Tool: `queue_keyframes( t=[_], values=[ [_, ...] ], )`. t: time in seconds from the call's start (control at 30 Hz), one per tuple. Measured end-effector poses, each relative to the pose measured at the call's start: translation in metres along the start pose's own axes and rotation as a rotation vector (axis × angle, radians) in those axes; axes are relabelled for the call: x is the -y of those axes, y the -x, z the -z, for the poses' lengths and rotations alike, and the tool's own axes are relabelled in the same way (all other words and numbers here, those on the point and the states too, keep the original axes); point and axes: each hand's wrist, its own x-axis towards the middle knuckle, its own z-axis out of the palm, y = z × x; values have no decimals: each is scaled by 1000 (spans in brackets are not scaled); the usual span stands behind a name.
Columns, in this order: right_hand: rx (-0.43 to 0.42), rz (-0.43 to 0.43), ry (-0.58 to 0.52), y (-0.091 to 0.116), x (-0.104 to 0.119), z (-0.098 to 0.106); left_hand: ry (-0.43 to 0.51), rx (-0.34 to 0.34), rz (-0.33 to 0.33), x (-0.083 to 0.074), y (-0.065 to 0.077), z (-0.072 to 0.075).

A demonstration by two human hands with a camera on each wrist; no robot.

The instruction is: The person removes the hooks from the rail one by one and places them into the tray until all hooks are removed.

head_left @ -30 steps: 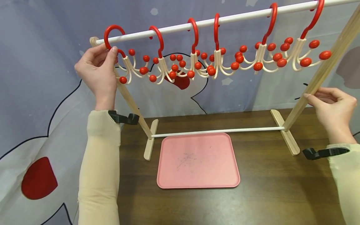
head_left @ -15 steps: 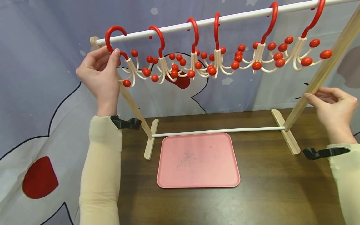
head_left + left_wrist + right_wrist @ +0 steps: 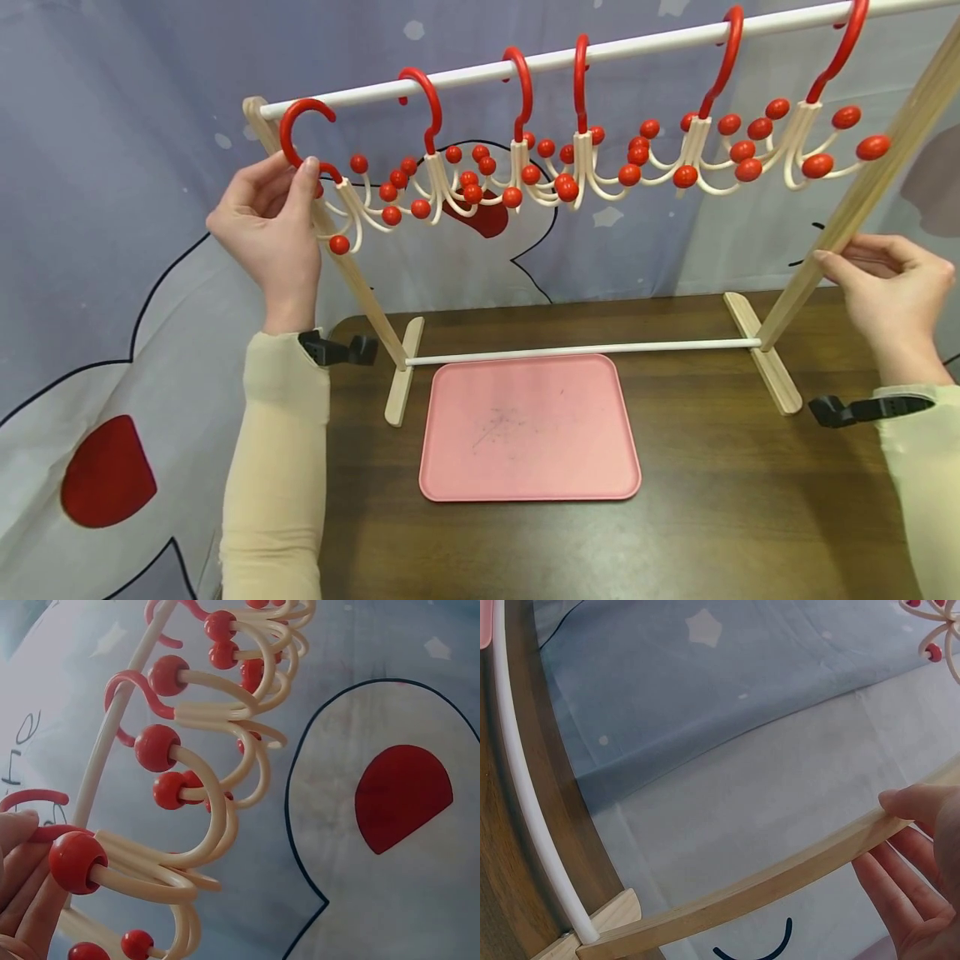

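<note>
My left hand (image 3: pixel 273 225) pinches the lower red hook of a cream multi-arm hanger (image 3: pixel 347 196) with red ball tips. In the head view its hook shows just below and in front of the white rail (image 3: pixel 637 48), near the rack's left end. The left wrist view shows the thumb and fingers at the hook, beside a red ball (image 3: pixel 78 862). With my right hand (image 3: pixel 892 292) I grip the rack's right wooden post (image 3: pixel 851 200), thumb on the near side and fingers behind. Several similar hangers (image 3: pixel 582 158) hang along the rail by their red hooks.
A pink tray (image 3: pixel 528 479) lies on the brown wooden table (image 3: pixel 712 517), right against the rack's lower white bar (image 3: pixel 675 346). Wooden feet (image 3: pixel 761 354) support the rack on both sides. Behind it hangs a patterned blue-grey curtain (image 3: pixel 420 42).
My left hand has moved down and slightly right with the hanger, whose hook has come off the rail and sits lower. The right hand stays on the post.
</note>
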Motion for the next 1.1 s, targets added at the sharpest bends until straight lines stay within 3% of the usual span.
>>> queue_keyframes(
  t=[0.47,0.7,1.1],
  values=[
    [-6,-25,12,2,3,-1,-9,15,17,20,17,11],
    [2,-17,25,1,-1,0,-51,29,57,52,29,22],
    [-6,-31,54,3,0,-2,-76,97,134,92,90,42]
  ],
)
